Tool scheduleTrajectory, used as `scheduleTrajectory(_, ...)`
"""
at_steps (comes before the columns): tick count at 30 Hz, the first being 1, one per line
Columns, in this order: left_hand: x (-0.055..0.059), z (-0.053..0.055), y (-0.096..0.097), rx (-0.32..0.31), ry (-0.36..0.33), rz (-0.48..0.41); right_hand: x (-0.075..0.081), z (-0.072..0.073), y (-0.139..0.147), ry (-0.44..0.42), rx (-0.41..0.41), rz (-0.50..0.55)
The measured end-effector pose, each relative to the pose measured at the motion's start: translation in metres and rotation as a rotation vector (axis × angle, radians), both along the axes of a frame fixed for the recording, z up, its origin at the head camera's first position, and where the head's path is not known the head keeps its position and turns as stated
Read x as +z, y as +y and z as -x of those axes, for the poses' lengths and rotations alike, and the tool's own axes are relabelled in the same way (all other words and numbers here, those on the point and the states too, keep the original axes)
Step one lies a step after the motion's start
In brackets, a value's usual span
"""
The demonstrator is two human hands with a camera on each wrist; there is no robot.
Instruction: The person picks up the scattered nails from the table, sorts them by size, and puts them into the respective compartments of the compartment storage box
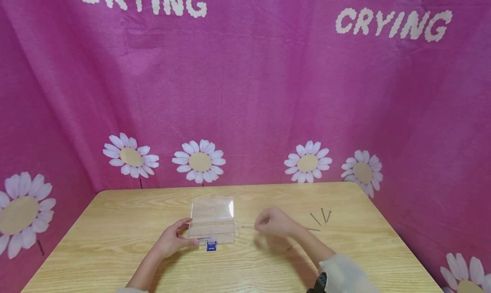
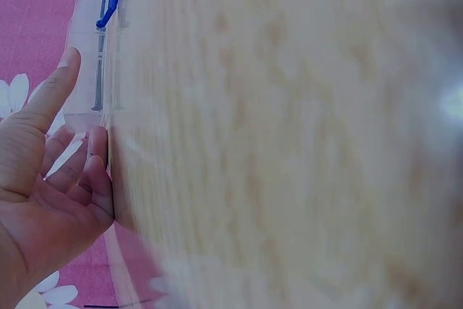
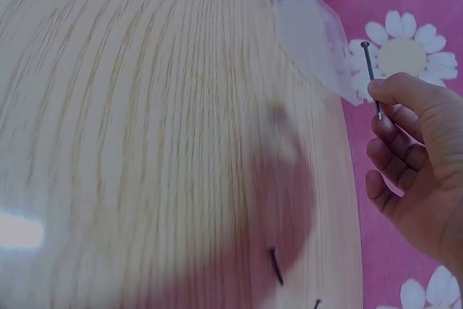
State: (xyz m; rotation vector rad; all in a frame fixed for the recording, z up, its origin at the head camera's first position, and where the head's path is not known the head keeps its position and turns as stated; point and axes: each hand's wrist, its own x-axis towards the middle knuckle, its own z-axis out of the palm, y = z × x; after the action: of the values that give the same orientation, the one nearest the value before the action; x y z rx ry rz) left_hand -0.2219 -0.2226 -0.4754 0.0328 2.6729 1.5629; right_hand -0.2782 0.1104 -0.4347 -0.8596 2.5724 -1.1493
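A clear plastic box lies on the table with its clear lid raised at the back and a blue latch at its front. My left hand holds the box by its left end, thumb at the front corner and fingers at the far side. Inside, near the front wall, lies a nail. To the right of the box, my right hand pinches another nail between thumb and fingertips. That nail's head points toward the box.
Several loose nails lie on the wooden table right of my right hand. A short nail lies below my right wrist. Behind the table hangs a pink curtain with daisies.
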Motion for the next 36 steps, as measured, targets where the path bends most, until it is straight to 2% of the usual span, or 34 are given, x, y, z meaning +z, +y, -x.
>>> scheduleTrajectory(8,0.001,0.000,0.000,0.005,-0.003,0.003,0.004,-0.001,-0.021,-0.002,0.026,0.006)
scheduleTrajectory(17,0.001,-0.001,0.000,0.006,-0.006,0.011,0.000,-0.004,-0.043,0.006,0.049,0.015)
scheduleTrajectory(22,0.001,-0.002,0.000,0.019,-0.010,0.027,0.000,-0.005,-0.057,0.001,0.043,0.039)
scheduleTrajectory(29,0.000,-0.003,0.002,0.011,-0.014,0.009,-0.004,-0.010,-0.075,-0.055,0.023,0.069)
scheduleTrajectory(36,0.000,-0.004,0.003,0.010,-0.009,0.001,-0.007,-0.014,-0.093,-0.033,0.017,0.102)
